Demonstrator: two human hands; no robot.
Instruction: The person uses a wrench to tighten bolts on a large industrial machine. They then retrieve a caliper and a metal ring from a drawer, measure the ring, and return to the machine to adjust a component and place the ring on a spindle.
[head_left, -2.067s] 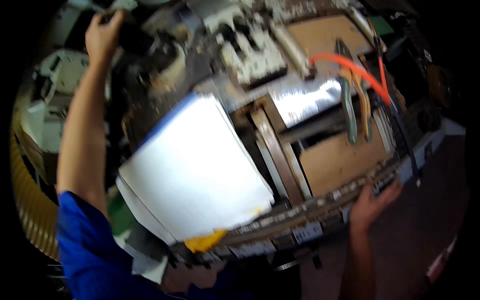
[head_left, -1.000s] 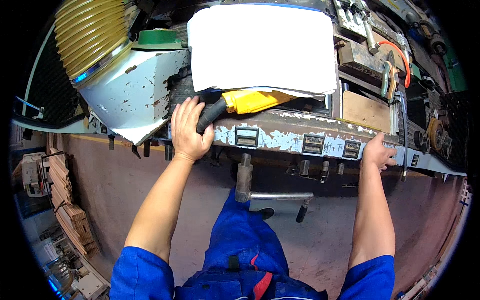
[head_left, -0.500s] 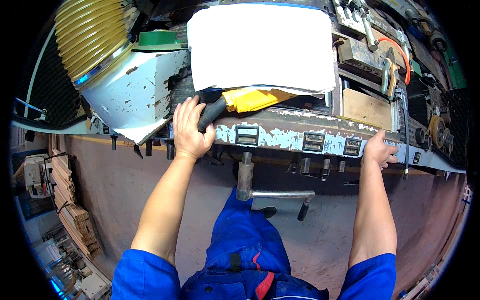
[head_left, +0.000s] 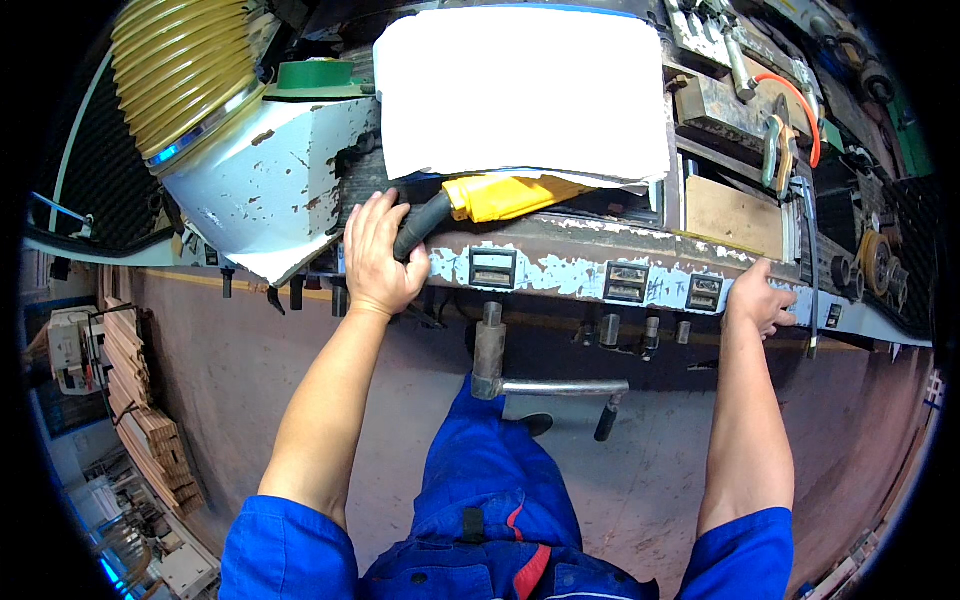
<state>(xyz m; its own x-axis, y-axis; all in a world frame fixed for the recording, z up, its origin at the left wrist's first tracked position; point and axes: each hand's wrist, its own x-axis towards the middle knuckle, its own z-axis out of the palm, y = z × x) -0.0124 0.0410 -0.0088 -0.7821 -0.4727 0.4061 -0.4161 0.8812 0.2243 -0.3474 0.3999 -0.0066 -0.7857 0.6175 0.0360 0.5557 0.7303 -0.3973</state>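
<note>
My left hand point(head_left: 382, 258) lies on the front of a worn machine bed, its fingers stretched out flat over the edge. Its thumb side is against the black grip point(head_left: 422, 228) of a yellow tool point(head_left: 512, 198), whose far part is under a stack of white paper point(head_left: 520, 95); its kind cannot be made out. At the right end of the chipped light-blue front rail point(head_left: 570, 272), my right hand point(head_left: 758, 300) is closed over the rail with its fingers curled. What lies under its palm is hidden.
A ribbed yellow hose point(head_left: 185, 75) joins a grey metal hood point(head_left: 265, 180) at the left. Pliers point(head_left: 778, 150) with orange-and-green handles lie at the right, near a wooden board point(head_left: 735, 218). A metal crank point(head_left: 555, 388) sticks out below the rail, before my legs. Stacked planks point(head_left: 150, 420) stand lower left.
</note>
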